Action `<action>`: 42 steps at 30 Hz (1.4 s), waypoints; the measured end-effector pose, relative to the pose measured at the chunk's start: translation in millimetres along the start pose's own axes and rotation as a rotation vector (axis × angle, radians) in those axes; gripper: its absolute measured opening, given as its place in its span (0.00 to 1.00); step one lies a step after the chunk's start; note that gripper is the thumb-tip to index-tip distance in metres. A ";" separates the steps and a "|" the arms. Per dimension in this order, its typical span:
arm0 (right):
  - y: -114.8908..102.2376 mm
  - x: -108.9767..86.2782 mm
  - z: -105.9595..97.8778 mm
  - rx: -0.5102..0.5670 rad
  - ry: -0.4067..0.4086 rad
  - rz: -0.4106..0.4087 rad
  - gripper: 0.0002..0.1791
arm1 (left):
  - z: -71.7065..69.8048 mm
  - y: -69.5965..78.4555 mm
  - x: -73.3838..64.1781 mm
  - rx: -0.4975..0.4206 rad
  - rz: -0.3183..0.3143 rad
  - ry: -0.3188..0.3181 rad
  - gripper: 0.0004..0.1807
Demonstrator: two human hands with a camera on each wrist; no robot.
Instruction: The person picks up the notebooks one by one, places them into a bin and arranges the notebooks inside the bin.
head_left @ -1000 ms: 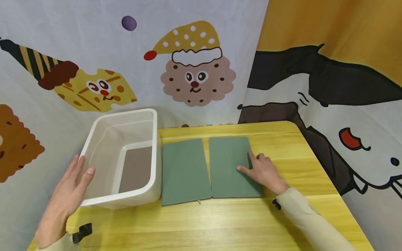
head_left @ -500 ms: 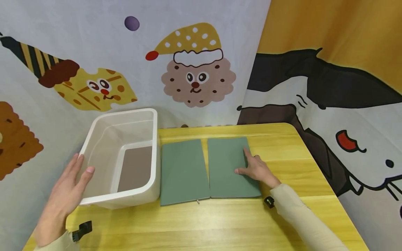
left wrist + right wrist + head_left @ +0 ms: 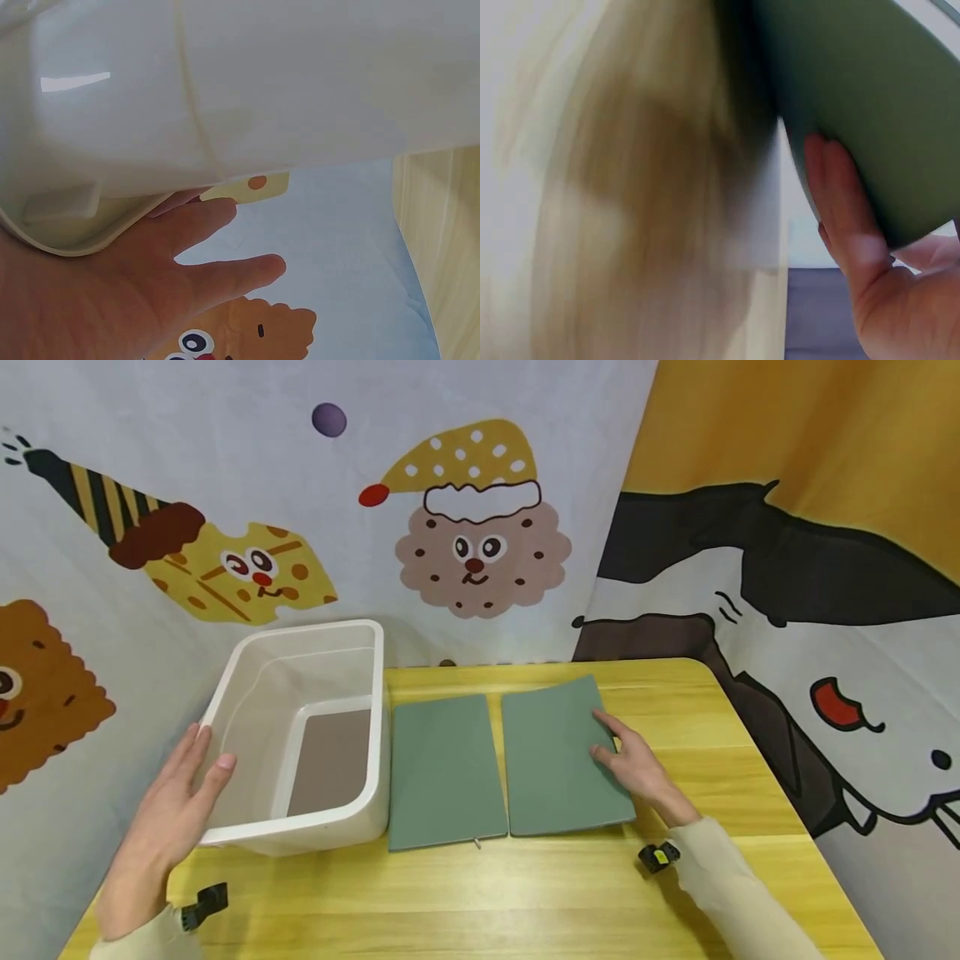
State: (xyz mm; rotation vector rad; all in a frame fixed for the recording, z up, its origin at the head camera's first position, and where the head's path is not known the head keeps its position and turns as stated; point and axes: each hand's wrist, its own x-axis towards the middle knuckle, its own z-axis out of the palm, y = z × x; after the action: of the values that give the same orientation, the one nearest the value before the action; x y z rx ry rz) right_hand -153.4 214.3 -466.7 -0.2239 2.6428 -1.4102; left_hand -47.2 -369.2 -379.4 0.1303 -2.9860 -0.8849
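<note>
Two thin green rectangles that look like notebooks lie side by side: a left one (image 3: pixel 447 772) flat on the table and a right one (image 3: pixel 558 768) whose right side is tilted up. My right hand (image 3: pixel 637 768) pinches that raised right edge, thumb on top and fingers partly hidden. In the right wrist view the green notebook (image 3: pixel 885 97) bends, with fingers (image 3: pixel 847 202) against its face. My left hand (image 3: pixel 168 822) rests with straight fingers at the left rim of a white plastic bin (image 3: pixel 377 718). The left wrist view shows the bin's side (image 3: pixel 300 82) above the spread fingers.
The yellow wood-grain table (image 3: pixel 480 902) extends in front of the notebooks. A small metallic tip (image 3: pixel 477 842) pokes out under the left notebook's front edge. Behind hangs a cartoon-printed cloth (image 3: pixel 480 635). The bin stands close against the left notebook.
My right hand has gone from lying on the right notebook to pinching its right edge, which has come up off the table. The left hand stays at the bin.
</note>
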 end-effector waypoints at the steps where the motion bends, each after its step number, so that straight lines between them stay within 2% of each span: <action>1: -1.8 -1.4 -1.0 0.031 0.010 -0.007 0.35 | -0.2 -0.1 -0.1 0.001 -0.001 0.001 0.40; 8: -13.9 -11.7 -8.5 0.167 0.066 -0.032 0.35 | -3.0 -4.1 -1.6 -0.016 0.005 -0.010 0.39; 16: -34.5 -25.1 -22.6 0.200 0.091 -0.009 0.36 | -4.7 -6.9 -3.6 -0.013 -0.013 -0.025 0.39; 23: -51.4 -34.7 -35.6 0.337 0.115 -0.005 0.36 | -4.9 -5.1 -2.3 -0.018 0.009 -0.018 0.38; 28: -64.2 -41.3 -41.7 0.388 0.136 -0.014 0.36 | -3.3 -3.2 -1.3 -0.012 0.014 -0.009 0.38; 34: -78.8 -45.6 -43.3 0.467 0.151 -0.038 0.36 | -2.2 -2.8 0.2 -0.008 0.018 -0.004 0.38; 42: -105.5 -47.7 -36.8 0.580 0.134 -0.021 0.34 | -1.5 -3.7 1.8 -0.005 0.018 -0.005 0.38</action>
State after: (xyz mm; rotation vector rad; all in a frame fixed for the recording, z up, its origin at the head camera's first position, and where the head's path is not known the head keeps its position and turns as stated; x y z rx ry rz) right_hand -106.8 195.4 -356.2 -0.0912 2.1938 -2.1779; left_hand -48.6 -373.3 -380.1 0.1003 -2.9846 -0.8919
